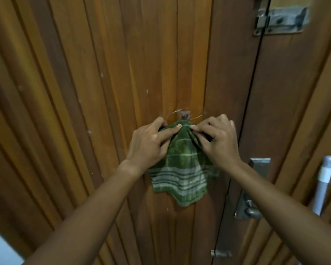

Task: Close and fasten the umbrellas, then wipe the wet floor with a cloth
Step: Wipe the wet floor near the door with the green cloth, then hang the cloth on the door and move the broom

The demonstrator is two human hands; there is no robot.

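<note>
A green cloth with pale stripes (182,176) hangs against a wooden door (103,92), its top bunched just below a small hook (184,115). My left hand (149,142) pinches the cloth's top left edge. My right hand (218,140) pinches its top right edge. Both hands hold the cloth close under the hook. No umbrella and no floor is in view.
A metal door handle with its plate (252,194) sits at the lower right, a slide bolt (279,20) at the upper right. A grey and white pole (323,184) leans at the right edge. A small latch (221,253) is near the bottom.
</note>
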